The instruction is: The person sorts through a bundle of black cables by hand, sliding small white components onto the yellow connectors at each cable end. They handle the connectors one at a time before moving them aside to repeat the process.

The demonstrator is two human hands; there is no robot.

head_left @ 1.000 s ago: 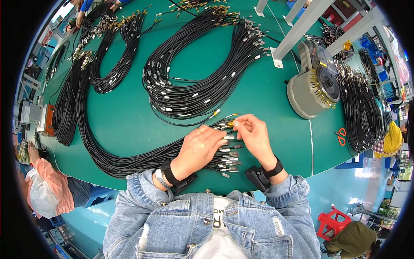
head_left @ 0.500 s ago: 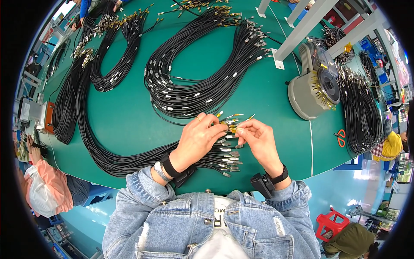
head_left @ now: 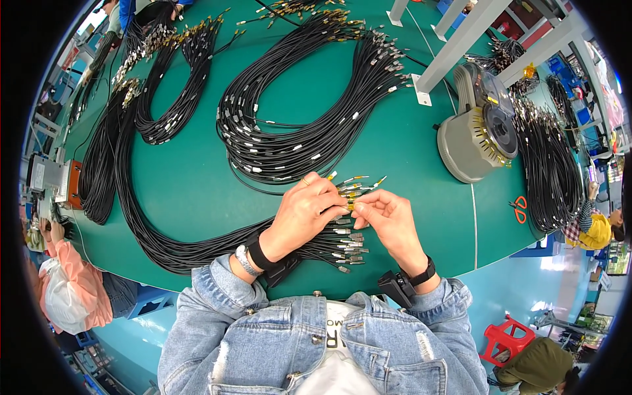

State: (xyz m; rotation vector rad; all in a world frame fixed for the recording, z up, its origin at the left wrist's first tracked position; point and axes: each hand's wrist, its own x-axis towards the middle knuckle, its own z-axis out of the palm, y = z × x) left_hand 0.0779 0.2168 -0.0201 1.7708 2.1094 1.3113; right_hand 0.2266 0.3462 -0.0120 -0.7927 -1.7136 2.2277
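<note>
A long bundle of thin black cables (head_left: 191,255) curves across the green table and ends under my hands. Its ends fan out as silver metal connectors (head_left: 352,250), some with yellow sleeves. My left hand (head_left: 306,207) is closed in a pinch on a cable near its end. From the right, my right hand (head_left: 388,217) pinches the yellow-sleeved tip of that cable (head_left: 350,206), thumb and forefinger together. The fingertips of both hands nearly meet, and they partly hide the tip. Several more cable ends stick out just beyond my fingers.
A larger looped cable bundle (head_left: 283,151) lies beyond my hands. A grey round machine (head_left: 477,131) stands to the right by a metal post (head_left: 454,52). Orange-handled scissors (head_left: 520,209) lie near the right edge. Other people work around the table; a red stool (head_left: 507,339) stands behind right.
My right hand has moved slightly left and down, closer to my left hand, with its fingertips now at the yellow-sleeved cable tip. My left hand has hardly moved.
</note>
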